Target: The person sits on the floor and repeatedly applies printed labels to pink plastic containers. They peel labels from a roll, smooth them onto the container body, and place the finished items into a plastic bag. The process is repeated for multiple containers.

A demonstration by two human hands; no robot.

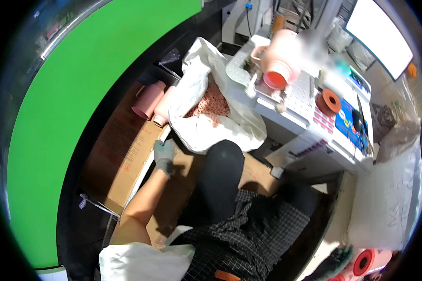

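Observation:
My left hand (163, 153), in a grey glove, is closed at the upper edge of a cardboard box (126, 161). A pale strip shows just beyond its fingers; whether that is the box's edge or a held piece I cannot make out. Past the hand, two pink plastic jugs (149, 100) lie in the box, one with a handle. At the lower right, my right hand (335, 263), in a dark glove, is beside pink jugs (364, 261) with red rings at their mouths. Its fingers are mostly hidden in shadow.
A white sack (197, 133) with pink scraps (212, 104) stands ahead. Right of it, a white worktable (300, 100) bears a tilted pink jug (280, 58) and a reddish-brown tape roll (328, 102). A curved green panel (47, 154) borders the left. A large white bag (384, 196) stands right.

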